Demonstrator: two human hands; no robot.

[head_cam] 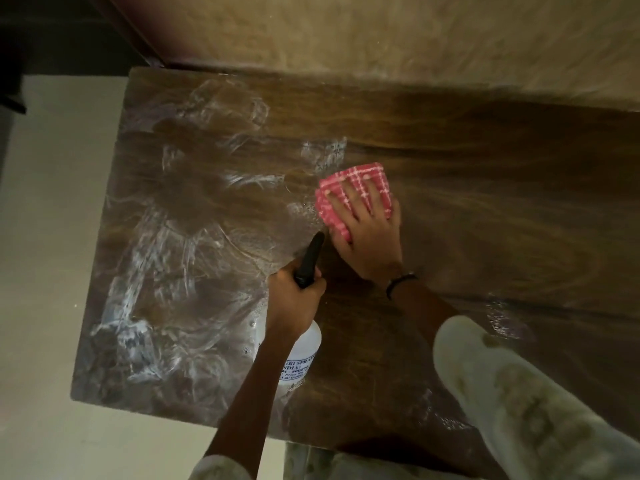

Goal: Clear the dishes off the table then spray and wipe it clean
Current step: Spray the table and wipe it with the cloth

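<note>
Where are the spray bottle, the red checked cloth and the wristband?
spray bottle (304, 358), head view, on its white body.
red checked cloth (356, 174), head view, on its far edge.
wristband (401, 280), head view, on the black band.

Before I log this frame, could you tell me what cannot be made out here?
- Spray bottle label: head view, partly covered by the left hand, print too small.
- Table right end: cut off by the frame edge.
- Underside of the red checked cloth: hidden beneath the right hand.
- Wet streaks on the left: blurred.
</note>
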